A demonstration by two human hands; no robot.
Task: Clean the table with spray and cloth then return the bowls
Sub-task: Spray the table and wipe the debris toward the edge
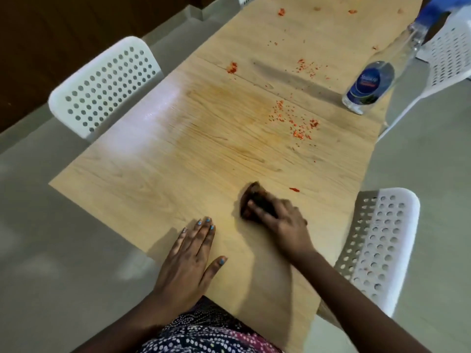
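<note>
Dark cloth lies under right hand, fingers pressing.

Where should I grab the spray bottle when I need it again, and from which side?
Take the spray bottle around its narrower clear upper body, above the blue label, probably with the right hand once it lets go of the cloth. The bottle stands upright near the table's right edge, so come in from the near side and wrap the fingers around it.

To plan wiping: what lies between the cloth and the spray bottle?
Head view: red crumbs scattered on the table between cloth and spray bottle.
</note>
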